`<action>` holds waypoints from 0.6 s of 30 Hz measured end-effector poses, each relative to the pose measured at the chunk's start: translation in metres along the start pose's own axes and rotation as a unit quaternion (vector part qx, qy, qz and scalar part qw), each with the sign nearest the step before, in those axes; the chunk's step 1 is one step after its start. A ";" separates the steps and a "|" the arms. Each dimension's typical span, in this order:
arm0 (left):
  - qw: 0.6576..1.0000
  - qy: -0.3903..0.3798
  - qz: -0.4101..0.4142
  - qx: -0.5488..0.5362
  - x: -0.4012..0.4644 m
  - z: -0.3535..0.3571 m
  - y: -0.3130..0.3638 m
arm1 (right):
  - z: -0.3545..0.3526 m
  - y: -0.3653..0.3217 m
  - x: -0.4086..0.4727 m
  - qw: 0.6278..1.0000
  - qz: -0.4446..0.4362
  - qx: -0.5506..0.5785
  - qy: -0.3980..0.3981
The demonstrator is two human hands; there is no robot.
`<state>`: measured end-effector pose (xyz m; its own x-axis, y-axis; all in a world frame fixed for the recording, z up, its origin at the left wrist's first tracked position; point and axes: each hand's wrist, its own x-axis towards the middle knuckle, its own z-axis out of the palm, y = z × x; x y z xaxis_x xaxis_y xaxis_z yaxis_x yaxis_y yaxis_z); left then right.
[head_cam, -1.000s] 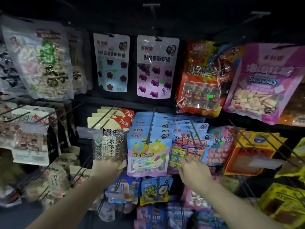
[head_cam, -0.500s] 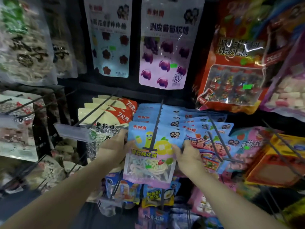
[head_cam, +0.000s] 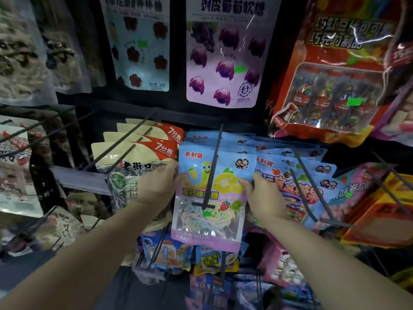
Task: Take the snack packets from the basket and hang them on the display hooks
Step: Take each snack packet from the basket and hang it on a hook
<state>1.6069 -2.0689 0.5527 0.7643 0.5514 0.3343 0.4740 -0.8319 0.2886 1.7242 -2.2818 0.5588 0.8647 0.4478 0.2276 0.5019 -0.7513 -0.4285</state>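
A blue and pink candy floss packet point(head_cam: 210, 206) hangs at the front of a black display hook point(head_cam: 213, 166), with several like packets stacked behind it. My left hand point(head_cam: 157, 186) grips the packet's left edge near the top. My right hand point(head_cam: 262, 195) grips its right edge, fingertips on the front face. The hook's rod runs down over the packet's face and ends in a crossbar at its clear window. The basket is out of view.
Sunflower seed packets point(head_cam: 134, 157) hang on the hook to the left, blue candy packets point(head_cam: 297, 184) to the right. Larger purple point(head_cam: 223, 63) and red point(head_cam: 330, 81) bags hang above. More packets and bare hook rods point(head_cam: 388, 189) crowd below and right.
The view has closed in on the rack. Both hands rose from below the packets to grasp the front candy floss packet's two sides.
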 end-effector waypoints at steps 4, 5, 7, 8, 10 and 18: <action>0.997 0.015 0.014 -0.076 -0.020 0.002 -0.005 | 0.006 0.009 -0.011 0.998 0.019 0.049 -0.031; 0.997 0.017 0.014 -0.067 -0.025 0.002 -0.007 | 0.007 0.011 -0.014 0.996 0.020 0.070 -0.049; 0.999 0.010 0.007 -0.039 -0.037 0.005 -0.011 | 0.010 0.014 -0.024 0.993 0.016 0.091 -0.079; 1.000 0.000 0.002 -0.030 -0.041 0.008 -0.013 | 0.013 0.014 -0.028 0.992 0.010 0.092 -0.085; 0.999 -0.019 -0.004 -0.030 -0.044 0.013 -0.013 | 0.017 0.015 -0.033 0.993 0.002 0.091 -0.078; 0.997 -0.034 -0.041 0.058 -0.055 0.009 0.004 | 0.009 0.018 -0.041 0.987 0.015 0.139 -0.074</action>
<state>1.5710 -2.1029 0.5270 0.7464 0.6161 0.2515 0.5805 -0.7876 0.2065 1.6978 -2.3094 0.5340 0.8559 0.5091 0.0905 0.4340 -0.6121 -0.6610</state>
